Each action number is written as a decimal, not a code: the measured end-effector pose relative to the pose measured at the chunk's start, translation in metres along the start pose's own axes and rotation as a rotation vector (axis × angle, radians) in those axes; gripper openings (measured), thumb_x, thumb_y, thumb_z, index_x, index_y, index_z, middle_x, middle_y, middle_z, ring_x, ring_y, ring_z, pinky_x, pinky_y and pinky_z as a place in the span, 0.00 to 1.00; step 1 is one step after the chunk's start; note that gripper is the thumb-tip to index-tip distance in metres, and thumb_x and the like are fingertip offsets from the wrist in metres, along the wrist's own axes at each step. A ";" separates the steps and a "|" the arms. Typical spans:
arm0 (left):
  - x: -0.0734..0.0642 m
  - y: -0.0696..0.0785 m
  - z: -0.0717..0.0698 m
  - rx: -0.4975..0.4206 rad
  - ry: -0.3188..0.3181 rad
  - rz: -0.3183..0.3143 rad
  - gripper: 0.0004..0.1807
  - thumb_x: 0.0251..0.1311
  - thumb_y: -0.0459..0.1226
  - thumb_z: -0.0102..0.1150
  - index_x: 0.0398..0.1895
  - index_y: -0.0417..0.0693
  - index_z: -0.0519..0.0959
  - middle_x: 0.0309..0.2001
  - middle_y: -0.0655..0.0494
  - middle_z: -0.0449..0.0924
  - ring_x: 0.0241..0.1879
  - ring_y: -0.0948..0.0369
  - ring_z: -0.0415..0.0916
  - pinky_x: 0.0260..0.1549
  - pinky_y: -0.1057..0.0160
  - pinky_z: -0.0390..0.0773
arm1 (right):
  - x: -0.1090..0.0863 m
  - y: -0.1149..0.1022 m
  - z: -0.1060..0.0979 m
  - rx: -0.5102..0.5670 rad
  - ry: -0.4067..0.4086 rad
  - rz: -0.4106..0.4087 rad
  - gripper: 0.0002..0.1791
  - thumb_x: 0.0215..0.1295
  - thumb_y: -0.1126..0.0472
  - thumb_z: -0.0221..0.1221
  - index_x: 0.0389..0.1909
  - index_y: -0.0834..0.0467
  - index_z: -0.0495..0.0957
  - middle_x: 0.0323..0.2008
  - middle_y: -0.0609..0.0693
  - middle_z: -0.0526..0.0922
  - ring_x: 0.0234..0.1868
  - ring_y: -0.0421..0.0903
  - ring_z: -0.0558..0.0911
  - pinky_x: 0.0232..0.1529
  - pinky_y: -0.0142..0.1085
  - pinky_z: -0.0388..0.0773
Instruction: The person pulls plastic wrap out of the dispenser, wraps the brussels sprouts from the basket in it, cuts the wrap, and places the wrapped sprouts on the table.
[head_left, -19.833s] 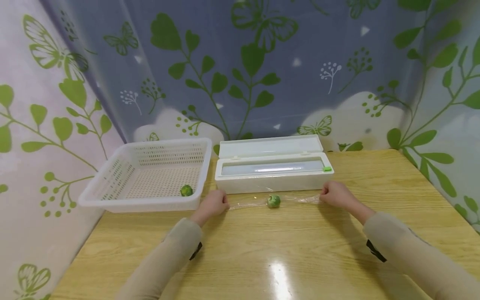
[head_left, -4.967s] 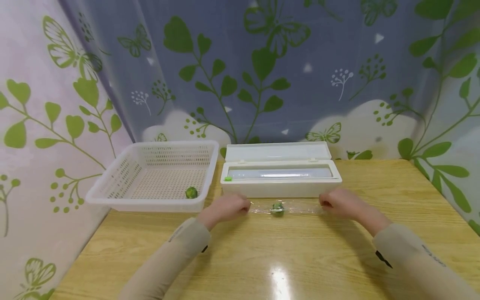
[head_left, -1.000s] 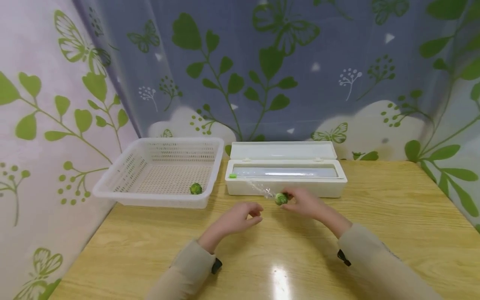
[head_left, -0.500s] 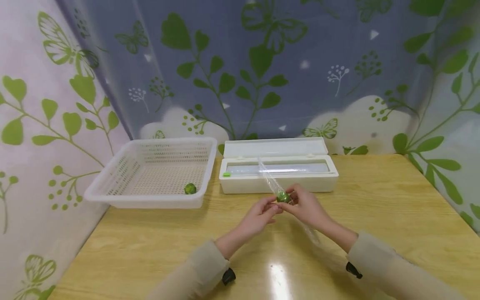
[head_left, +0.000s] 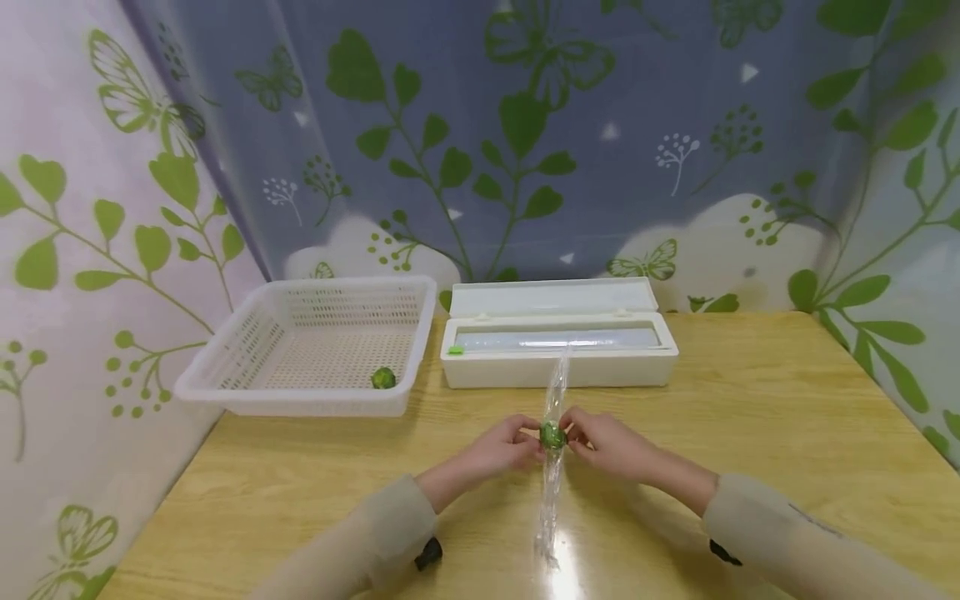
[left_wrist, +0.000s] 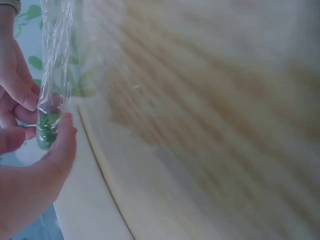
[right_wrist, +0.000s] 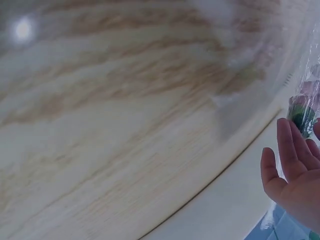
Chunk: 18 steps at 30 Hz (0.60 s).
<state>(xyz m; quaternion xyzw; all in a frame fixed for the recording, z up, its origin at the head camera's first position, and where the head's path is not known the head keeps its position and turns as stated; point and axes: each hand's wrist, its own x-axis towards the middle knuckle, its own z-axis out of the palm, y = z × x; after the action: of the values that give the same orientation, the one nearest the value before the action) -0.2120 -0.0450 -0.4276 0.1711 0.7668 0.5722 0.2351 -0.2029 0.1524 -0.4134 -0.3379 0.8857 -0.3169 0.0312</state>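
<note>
A Brussels sprout [head_left: 552, 436] wrapped in clear cling film sits between my two hands, over the table. My left hand [head_left: 491, 452] pinches it from the left with thumb and fingers. From the other side, my right hand [head_left: 611, 446] holds it by its fingertips. The twisted cling film [head_left: 550, 504] runs out from the sprout both ways, one tail toward the box and one toward me. In the left wrist view the film-covered sprout [left_wrist: 47, 131] shows between the fingers. The right wrist view catches the sprout [right_wrist: 302, 119] partly behind fingers.
A white cling film dispenser box [head_left: 558, 372] stands behind the hands, lid raised, with a green slider [head_left: 455, 351] at its left end. To its left is a white perforated basket [head_left: 307, 403] holding another sprout [head_left: 383, 378]. A patterned curtain [head_left: 450, 150] hangs behind the table.
Earlier my hands held the film's two ends out sideways. Since a second ago, my left hand has joined the right on the sprout, which has come nearer, its film turned front to back.
</note>
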 end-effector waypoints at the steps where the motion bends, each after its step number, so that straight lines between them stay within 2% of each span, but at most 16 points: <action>1: 0.002 -0.002 0.001 0.014 -0.003 -0.007 0.19 0.59 0.30 0.47 0.53 0.33 0.61 0.40 0.40 0.76 0.34 0.52 0.76 0.31 0.59 0.76 | 0.001 0.002 0.001 0.001 -0.010 0.001 0.09 0.56 0.74 0.51 0.39 0.64 0.69 0.31 0.55 0.80 0.33 0.48 0.79 0.30 0.32 0.75; 5: 0.007 -0.006 0.002 0.127 -0.028 -0.010 0.15 0.58 0.30 0.49 0.48 0.38 0.62 0.40 0.40 0.76 0.26 0.55 0.73 0.21 0.64 0.71 | 0.004 0.009 0.005 -0.015 -0.043 0.010 0.10 0.55 0.73 0.52 0.38 0.64 0.69 0.30 0.54 0.79 0.33 0.48 0.79 0.31 0.34 0.75; 8: 0.011 -0.006 -0.001 0.328 -0.058 0.033 0.14 0.57 0.29 0.49 0.47 0.42 0.66 0.42 0.42 0.76 0.32 0.55 0.74 0.27 0.65 0.73 | 0.006 0.014 0.008 -0.052 -0.054 0.008 0.09 0.54 0.73 0.53 0.38 0.63 0.69 0.30 0.54 0.79 0.33 0.49 0.79 0.32 0.35 0.75; 12: 0.014 -0.004 -0.007 0.584 -0.076 0.088 0.21 0.53 0.27 0.50 0.52 0.45 0.69 0.44 0.46 0.75 0.41 0.56 0.73 0.36 0.66 0.73 | 0.007 0.019 0.008 -0.150 -0.044 -0.030 0.12 0.50 0.74 0.53 0.37 0.64 0.70 0.31 0.55 0.79 0.33 0.50 0.78 0.32 0.37 0.76; 15: 0.017 -0.002 -0.011 0.699 -0.082 0.109 0.25 0.51 0.25 0.50 0.56 0.44 0.68 0.43 0.47 0.73 0.38 0.59 0.72 0.34 0.68 0.73 | 0.008 0.021 0.008 -0.270 -0.019 -0.086 0.14 0.47 0.73 0.57 0.38 0.64 0.71 0.33 0.55 0.78 0.34 0.50 0.77 0.32 0.38 0.75; 18: 0.023 -0.001 -0.015 0.771 -0.072 0.141 0.27 0.48 0.21 0.49 0.55 0.42 0.69 0.42 0.49 0.74 0.38 0.60 0.71 0.35 0.69 0.72 | 0.012 0.023 0.008 -0.378 0.010 -0.126 0.17 0.45 0.71 0.61 0.39 0.63 0.73 0.35 0.53 0.75 0.35 0.48 0.76 0.33 0.37 0.75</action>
<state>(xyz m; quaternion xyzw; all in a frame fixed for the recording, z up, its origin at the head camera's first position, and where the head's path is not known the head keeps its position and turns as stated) -0.2397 -0.0445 -0.4286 0.3191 0.9032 0.2505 0.1403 -0.2233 0.1539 -0.4317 -0.3910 0.9066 -0.1480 -0.0573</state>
